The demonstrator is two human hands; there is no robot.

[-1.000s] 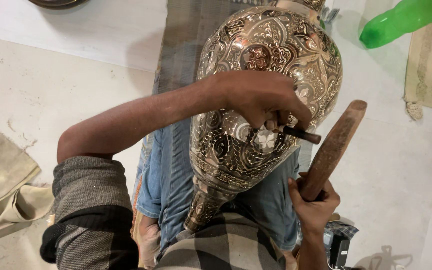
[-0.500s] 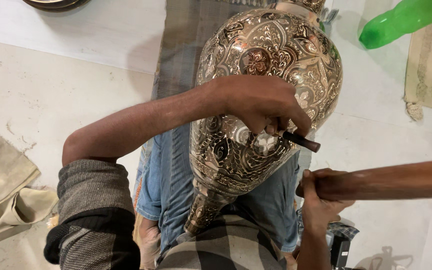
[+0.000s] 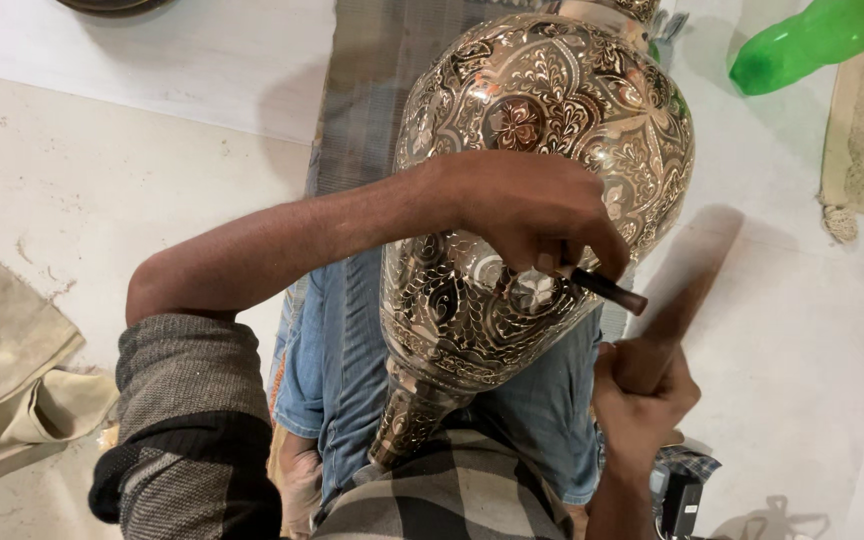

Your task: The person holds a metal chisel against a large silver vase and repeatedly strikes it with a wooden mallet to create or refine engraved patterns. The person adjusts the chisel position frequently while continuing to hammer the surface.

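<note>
Across the lap lies an engraved metal vase [image 3: 542, 220], likely heavy, rigid and slick, best steadied at its belly. Left hand [image 3: 532, 215] fingers pinch a chisel [image 3: 607, 290] against it; right hand [image 3: 642, 395] fingers wrap a blurred wooden mallet [image 3: 687, 300]. Beyond: pale floor [image 3: 102, 200], striped mat [image 3: 382, 80], green bottle [image 3: 812, 45].

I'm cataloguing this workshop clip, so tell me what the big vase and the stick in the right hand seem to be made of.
The vase looks like metal, likely brass or copper with silvery areas: it shines and bears fine engraved floral patterns. The stick in the right hand looks like plain brown wood, matte, though motion blur leaves it uncertain.
</note>
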